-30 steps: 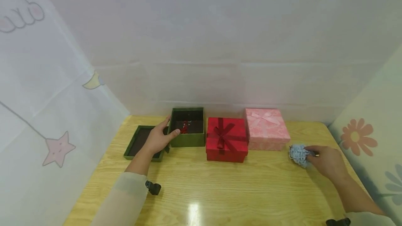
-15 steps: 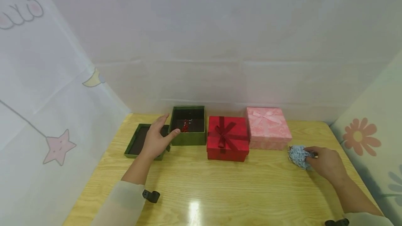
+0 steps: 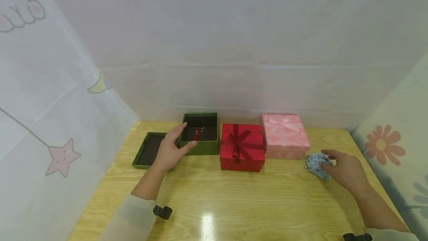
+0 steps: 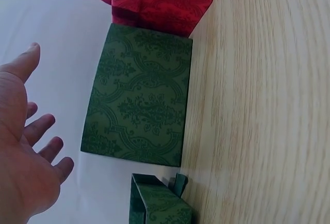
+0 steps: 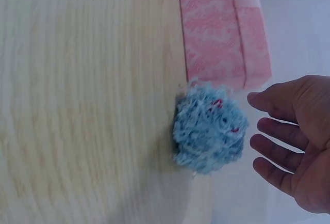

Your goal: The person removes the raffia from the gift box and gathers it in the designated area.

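My left hand [image 3: 168, 150] is held with spread, relaxed fingers at the left side of an open green box [image 3: 202, 148], thumb near its front corner. Inside the box lies a small pile of shiny red bits [image 3: 197, 134]. In the left wrist view, the box's patterned green side [image 4: 139, 95] stands beside the palm. My right hand [image 3: 347, 170] hovers at a fluffy pale blue clump of curly strands [image 3: 315, 166] on the table. The right wrist view shows its loosely spread fingers apart from the clump [image 5: 210, 128], which has a few red bits in it.
The dark-lined green lid [image 3: 150, 150] lies left of the green box. A closed red gift box [image 3: 242, 148] with a bow sits in the middle, and a closed pink gift box [image 3: 285, 137] stands behind it to the right. White cloth [image 3: 214, 47] hangs behind the table.
My right hand's fingers have loosened from the blue clump and spread. The left hand lifted slightly off the green box's side, then moved a little right, back to it.
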A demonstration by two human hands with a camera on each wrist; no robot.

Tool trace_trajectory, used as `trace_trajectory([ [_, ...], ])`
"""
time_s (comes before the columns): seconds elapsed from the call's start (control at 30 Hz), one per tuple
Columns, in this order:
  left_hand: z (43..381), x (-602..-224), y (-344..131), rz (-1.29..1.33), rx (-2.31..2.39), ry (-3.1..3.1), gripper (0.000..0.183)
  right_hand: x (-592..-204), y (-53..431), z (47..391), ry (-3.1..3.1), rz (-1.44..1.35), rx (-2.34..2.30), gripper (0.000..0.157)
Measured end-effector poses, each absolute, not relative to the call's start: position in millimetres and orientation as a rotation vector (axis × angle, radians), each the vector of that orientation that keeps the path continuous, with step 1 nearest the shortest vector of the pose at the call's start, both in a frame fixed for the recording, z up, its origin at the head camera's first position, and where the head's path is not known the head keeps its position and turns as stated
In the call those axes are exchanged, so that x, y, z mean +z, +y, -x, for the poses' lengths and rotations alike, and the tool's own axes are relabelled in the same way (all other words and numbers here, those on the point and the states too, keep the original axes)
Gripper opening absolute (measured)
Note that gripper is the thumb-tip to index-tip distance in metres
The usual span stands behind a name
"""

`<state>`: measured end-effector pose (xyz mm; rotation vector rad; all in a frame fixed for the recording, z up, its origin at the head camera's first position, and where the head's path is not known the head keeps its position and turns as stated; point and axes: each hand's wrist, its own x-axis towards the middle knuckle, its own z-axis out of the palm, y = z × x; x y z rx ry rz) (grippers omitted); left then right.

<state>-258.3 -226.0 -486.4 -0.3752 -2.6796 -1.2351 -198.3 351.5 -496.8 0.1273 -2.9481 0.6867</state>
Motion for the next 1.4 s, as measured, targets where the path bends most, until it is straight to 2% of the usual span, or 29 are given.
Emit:
trace_trajectory([
  [0.43,248.3,-486.0,-208.5,0.390,-1.304,-2.700,0.081,-479.7,306.2,194.6,-2.750,-0.142,0.875,0.047],
  [0.77,245.4,-493.1,-197.7,0.472,-1.446,-2.673,0.076,-485.0,270.1,199.8,-2.682,-0.296,1.013,0.042],
  [1.0,244.2,-499.9,-190.6,0.471,-1.507,-2.693,0.072,-491.7,249.9,206.0,-2.645,-0.434,1.142,0.055],
  [1.4,238.4,-506.7,-173.5,0.481,-1.644,-2.706,0.067,-502.1,221.5,210.6,-2.589,-0.596,1.355,0.066],
])
